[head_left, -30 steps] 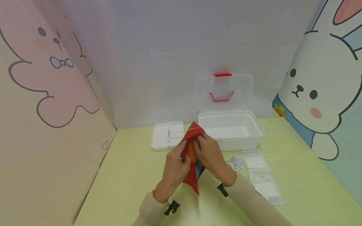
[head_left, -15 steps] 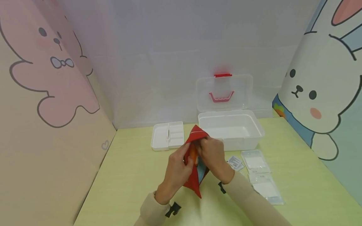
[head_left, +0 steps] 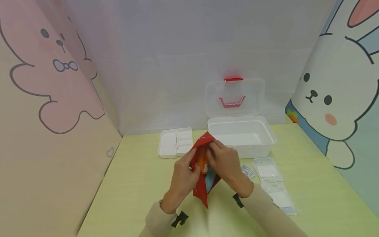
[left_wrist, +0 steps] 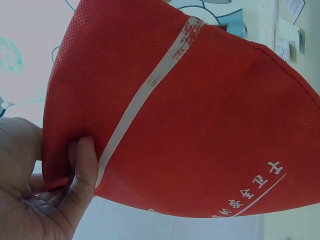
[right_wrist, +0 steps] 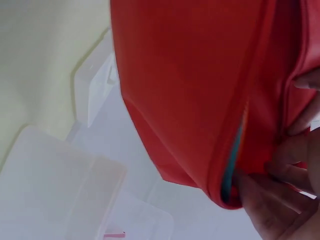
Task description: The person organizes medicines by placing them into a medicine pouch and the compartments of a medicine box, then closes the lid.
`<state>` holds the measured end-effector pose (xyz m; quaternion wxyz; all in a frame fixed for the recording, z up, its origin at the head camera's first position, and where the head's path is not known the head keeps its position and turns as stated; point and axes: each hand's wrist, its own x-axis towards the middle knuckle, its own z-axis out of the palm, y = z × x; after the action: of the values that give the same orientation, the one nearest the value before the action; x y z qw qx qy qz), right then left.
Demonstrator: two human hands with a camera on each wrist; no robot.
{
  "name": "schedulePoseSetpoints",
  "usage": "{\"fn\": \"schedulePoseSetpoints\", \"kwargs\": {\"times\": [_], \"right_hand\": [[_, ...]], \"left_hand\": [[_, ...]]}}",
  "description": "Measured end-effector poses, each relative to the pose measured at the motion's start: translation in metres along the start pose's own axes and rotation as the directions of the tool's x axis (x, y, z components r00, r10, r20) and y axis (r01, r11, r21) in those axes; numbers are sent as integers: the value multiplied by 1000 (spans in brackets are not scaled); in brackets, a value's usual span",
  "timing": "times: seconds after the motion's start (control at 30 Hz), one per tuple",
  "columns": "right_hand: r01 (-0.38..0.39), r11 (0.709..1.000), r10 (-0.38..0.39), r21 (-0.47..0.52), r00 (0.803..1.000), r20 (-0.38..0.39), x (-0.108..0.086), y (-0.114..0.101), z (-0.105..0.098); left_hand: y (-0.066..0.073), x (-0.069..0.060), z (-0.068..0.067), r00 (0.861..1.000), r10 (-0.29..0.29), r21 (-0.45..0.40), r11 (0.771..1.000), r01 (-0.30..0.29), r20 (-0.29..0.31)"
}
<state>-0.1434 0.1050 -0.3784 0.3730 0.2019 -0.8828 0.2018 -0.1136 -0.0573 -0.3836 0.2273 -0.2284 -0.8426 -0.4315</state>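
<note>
- While both your hands are busy at the red pouch, the work looks partway through: the pouch is open, but its contents are not all out.
- Your left hand pinches the left edge of the pouch between thumb and fingers, near the white stripe that shows in the left wrist view.
- Your right hand is curled at the right side of the mouth and appears to grip the rim; its fingertips are partly hidden, so you cannot tell whether they also touch something inside.
- You have the pouch raised over the middle of the counter, nearer to you than the box.
- Inside the mouth sit an orange item and a pale blue item; getting these out seems to be what is left here.
- On the counter to the right of the pouch, you have small printed packets and two larger clear packets laid out.
- At the far side, your white box has its lid raised, and the divided tray lies apart to its left.
</note>
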Motion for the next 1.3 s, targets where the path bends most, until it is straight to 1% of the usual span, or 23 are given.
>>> {"fn": "schedulePoseSetpoints", "kwargs": {"times": [0.13, 0.2, 0.27, 0.37, 0.43, 0.5, 0.57, 0.63, 0.77, 0.9, 1.07, 1.2, 1.3], "right_hand": [[51, 992, -42, 111, 996, -80, 3, 7, -10], [55, 983, -38, 173, 994, -102, 4, 13, -14], [47, 974, -25, 220, 994, -102, 6, 21, -18], [31, 959, -17, 283, 998, -53, 8, 34, -23], [34, 951, -39, 307, 999, 11, 9, 42, -27], [42, 939, -76, 341, 993, 88, 9, 49, -30], [52, 930, -116, 364, 981, 156, 9, 55, -32], [59, 920, -148, 387, 968, 204, 9, 59, -34], [77, 904, -191, 420, 952, 237, 8, 63, -38], [91, 890, -217, 447, 946, 239, 7, 65, -42], [110, 862, -249, 496, 943, 222, 8, 67, -47], [118, 826, -271, 551, 941, 204, 9, 67, -51], [123, 805, -268, 580, 948, 171, 10, 66, -54]], "left_hand": [[-2, 0, -1, 1000, -9, -16, 1000, 9, 6], [-3, 1, -2, 1000, -21, -26, 999, 22, 14], [-3, 1, -3, 999, -34, -34, 999, 34, 19], [-3, 1, -5, 997, -61, -52, 997, 63, 45], [-3, 1, -7, 994, -75, -64, 995, 80, 79], [-3, 2, -8, 989, -84, -78, 993, 94, 125], [-3, 3, -10, 981, -86, -85, 991, 102, 175], [-4, 5, -11, 972, -84, -105, 989, 108, 218], [-4, 7, -13, 953, -70, -160, 980, 121, 295], [-4, 8, -16, 934, -40, -215, 969, 123, 355], [-4, 9, -20, 904, 9, -262, 958, 114, 427], [-6, 9, -22, 885, 52, -291, 952, 96, 462], [-7, 9, -23, 870, 84, -317, 945, 85, 485]]}}
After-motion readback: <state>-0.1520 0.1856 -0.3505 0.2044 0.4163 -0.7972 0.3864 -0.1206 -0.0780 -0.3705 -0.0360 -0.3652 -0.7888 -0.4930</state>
